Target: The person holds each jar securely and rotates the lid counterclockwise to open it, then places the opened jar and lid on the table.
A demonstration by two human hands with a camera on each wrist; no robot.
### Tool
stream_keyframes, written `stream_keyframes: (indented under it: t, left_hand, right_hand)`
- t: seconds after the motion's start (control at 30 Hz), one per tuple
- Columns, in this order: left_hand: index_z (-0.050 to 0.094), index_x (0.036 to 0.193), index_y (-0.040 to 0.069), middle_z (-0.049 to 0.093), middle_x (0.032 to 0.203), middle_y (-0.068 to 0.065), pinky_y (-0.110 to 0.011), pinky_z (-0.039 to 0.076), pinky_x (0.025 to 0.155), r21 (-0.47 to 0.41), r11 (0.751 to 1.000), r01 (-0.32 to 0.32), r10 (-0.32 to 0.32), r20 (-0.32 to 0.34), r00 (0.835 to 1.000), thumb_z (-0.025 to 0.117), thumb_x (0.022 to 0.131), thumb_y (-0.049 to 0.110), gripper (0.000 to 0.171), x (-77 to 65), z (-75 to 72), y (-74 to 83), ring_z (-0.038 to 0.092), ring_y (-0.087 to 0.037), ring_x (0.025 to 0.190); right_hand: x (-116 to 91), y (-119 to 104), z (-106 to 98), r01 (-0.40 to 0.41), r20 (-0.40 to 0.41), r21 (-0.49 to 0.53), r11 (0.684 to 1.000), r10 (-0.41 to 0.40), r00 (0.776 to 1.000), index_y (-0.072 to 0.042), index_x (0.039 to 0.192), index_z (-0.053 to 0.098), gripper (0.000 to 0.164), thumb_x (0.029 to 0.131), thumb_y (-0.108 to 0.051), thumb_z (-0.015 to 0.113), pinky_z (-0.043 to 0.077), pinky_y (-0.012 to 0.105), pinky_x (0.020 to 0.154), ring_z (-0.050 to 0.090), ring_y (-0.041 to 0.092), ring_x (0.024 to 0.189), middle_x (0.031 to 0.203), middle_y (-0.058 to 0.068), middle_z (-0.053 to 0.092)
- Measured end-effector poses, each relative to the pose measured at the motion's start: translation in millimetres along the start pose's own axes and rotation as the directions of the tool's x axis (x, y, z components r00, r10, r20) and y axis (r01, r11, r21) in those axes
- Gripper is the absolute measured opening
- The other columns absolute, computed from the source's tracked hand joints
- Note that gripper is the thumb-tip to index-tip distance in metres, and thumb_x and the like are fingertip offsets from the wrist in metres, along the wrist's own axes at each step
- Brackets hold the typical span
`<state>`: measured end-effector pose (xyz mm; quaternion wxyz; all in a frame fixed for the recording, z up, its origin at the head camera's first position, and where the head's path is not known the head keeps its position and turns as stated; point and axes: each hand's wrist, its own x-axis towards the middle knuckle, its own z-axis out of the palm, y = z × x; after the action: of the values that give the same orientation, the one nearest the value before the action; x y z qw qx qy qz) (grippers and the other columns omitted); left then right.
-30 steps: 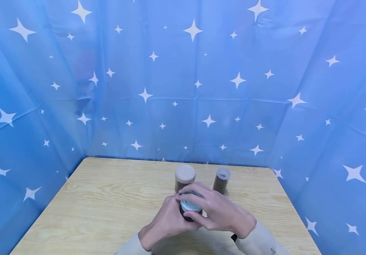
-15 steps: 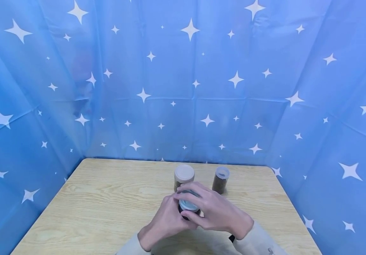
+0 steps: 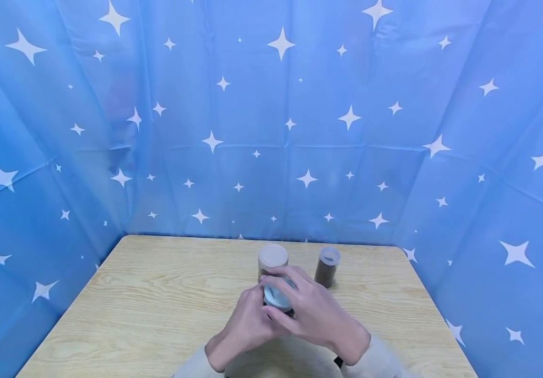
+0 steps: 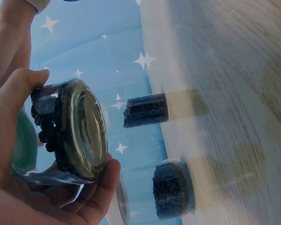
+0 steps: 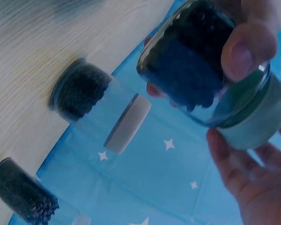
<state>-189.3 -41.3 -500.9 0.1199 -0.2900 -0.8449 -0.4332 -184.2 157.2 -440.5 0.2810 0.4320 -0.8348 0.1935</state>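
Above the desk [image 3: 158, 304], your left hand [image 3: 249, 318] is gripping a dark-filled glass jar [image 4: 68, 133] — your right hand [image 3: 316, 311] is clasping its pale lid [image 3: 276, 299] — while 2 more jars [image 3: 273, 256] [image 3: 325, 273] are standing beyond.

The left hand [image 3: 247, 326] and right hand [image 3: 316, 316] hide most of the mint-lidded jar [image 3: 276, 300] from above; the right also covers the lower part of the white-lidded jar [image 3: 273, 256] on the far side. The right sleeve [image 3: 373, 363] is blurred; the table [image 3: 158, 299] is cut off near.
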Motion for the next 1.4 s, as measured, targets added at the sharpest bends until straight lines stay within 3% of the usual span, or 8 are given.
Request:
stream_keyframes:
  t: [0.13,0.4,0.8,1.1,1.27,1.4]
  left_hand:
    - [0.063,0.153,0.008,0.083,0.128,-0.003,-0.032,0.069,0.090,0.007,1.000,0.001,-0.001,-0.027,1.000,0.103,0.081,0.026,0.083,2.6,-0.8,1.0,0.083,-0.017,0.109]
    - [0.069,0.141,0.006,0.084,0.121,-0.007,-0.033,0.070,0.090,0.013,0.998,0.056,-0.055,-0.059,0.997,0.103,0.079,0.025,0.074,4.0,-1.2,1.5,0.084,-0.021,0.107]
    - [0.070,0.141,0.006,0.084,0.119,-0.007,-0.030,0.069,0.086,0.004,0.999,0.033,-0.033,-0.063,0.997,0.099,0.078,0.018,0.071,3.3,-1.8,2.0,0.083,-0.019,0.104]
    - [0.066,0.151,0.012,0.083,0.130,-0.002,-0.028,0.068,0.090,-0.074,0.995,0.072,-0.071,0.018,0.997,0.103,0.086,0.032,0.078,0.8,-7.2,1.4,0.082,-0.014,0.110]
    - [0.068,0.147,0.022,0.082,0.125,0.006,-0.024,0.067,0.089,-0.133,0.991,0.017,-0.009,0.061,0.998,0.101,0.085,0.026,0.070,-1.8,-9.6,-1.0,0.079,-0.004,0.106]
    - [0.068,0.143,0.030,0.080,0.123,0.011,-0.023,0.066,0.090,-0.158,0.987,-0.024,0.038,0.083,0.996,0.101,0.083,0.026,0.069,-4.0,-10.2,-2.1,0.076,-0.001,0.105]
  right_hand:
    - [0.3,-4.1,3.1,-0.076,-0.012,-0.038,0.996,0.076,0.997,-0.016,0.149,0.073,0.049,0.112,-0.047,0.079,0.069,0.042,0.105,0.074,0.025,0.136,0.151,0.007,0.072]
    - [1.1,-11.8,9.3,-0.169,-0.063,-0.105,0.980,0.163,0.985,-0.012,0.142,0.077,0.054,0.102,-0.046,0.091,0.070,0.040,0.093,0.076,0.025,0.123,0.139,0.011,0.076]
    - [2.6,-18.4,10.9,-0.182,-0.097,-0.121,0.976,0.171,0.981,-0.012,0.132,0.080,0.049,0.097,-0.042,0.096,0.070,0.038,0.087,0.075,0.023,0.110,0.129,0.007,0.077]
    - [1.3,-11.7,7.6,-0.074,-0.115,-0.047,0.996,0.068,0.991,-0.012,0.133,0.079,0.039,0.107,-0.040,0.087,0.070,0.041,0.090,0.076,0.025,0.115,0.133,0.008,0.076]
    - [0.3,-0.5,-1.1,0.097,-0.056,0.040,0.995,-0.094,0.994,-0.012,0.140,0.076,0.034,0.113,-0.033,0.079,0.067,0.039,0.103,0.076,0.023,0.125,0.140,0.007,0.075]
    - [0.1,7.3,-8.3,0.204,0.008,0.115,0.972,-0.206,0.979,-0.011,0.142,0.073,0.039,0.106,-0.020,0.084,0.063,0.036,0.112,0.074,0.022,0.131,0.144,0.007,0.074]
